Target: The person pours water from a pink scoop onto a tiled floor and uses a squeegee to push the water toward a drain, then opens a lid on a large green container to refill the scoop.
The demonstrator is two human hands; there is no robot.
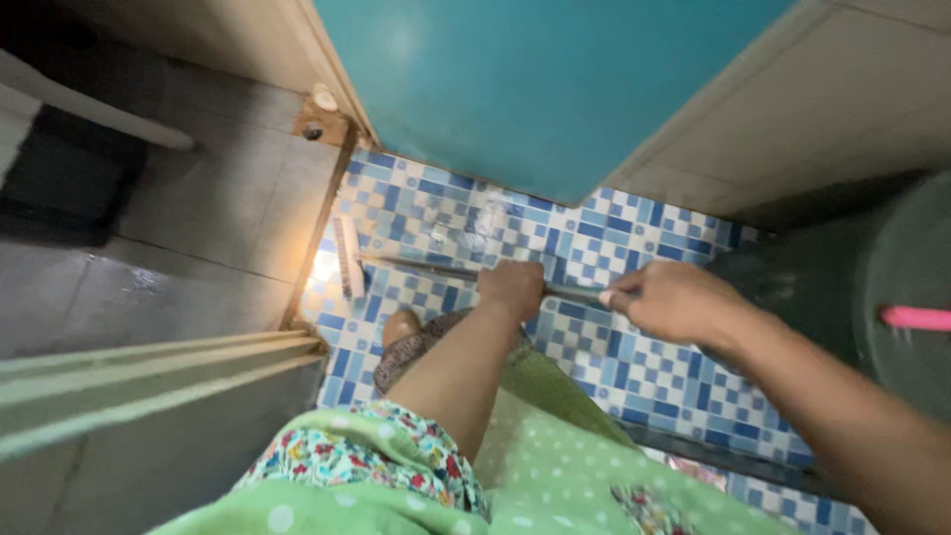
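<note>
Both of my hands grip the long dark handle [426, 267] of a scrubbing brush. My left hand [513, 287] holds it further down, toward the head. My right hand [672, 299] holds the upper end. The white brush head [348, 258] rests on the wet blue-and-white checked floor tiles [654, 372], close to the wooden threshold [319, 238] at the left. My foot in a sandal [401, 329] stands on the tiles below the handle. Green flowered clothing [396, 476] fills the bottom of the view.
A teal door [535, 89] stands open above the tiles. Grey floor [198, 238] lies beyond the threshold at left. A large dark bin [872, 287] with a pink handle [916, 318] sits at right. A pale door frame [149, 381] crosses the lower left.
</note>
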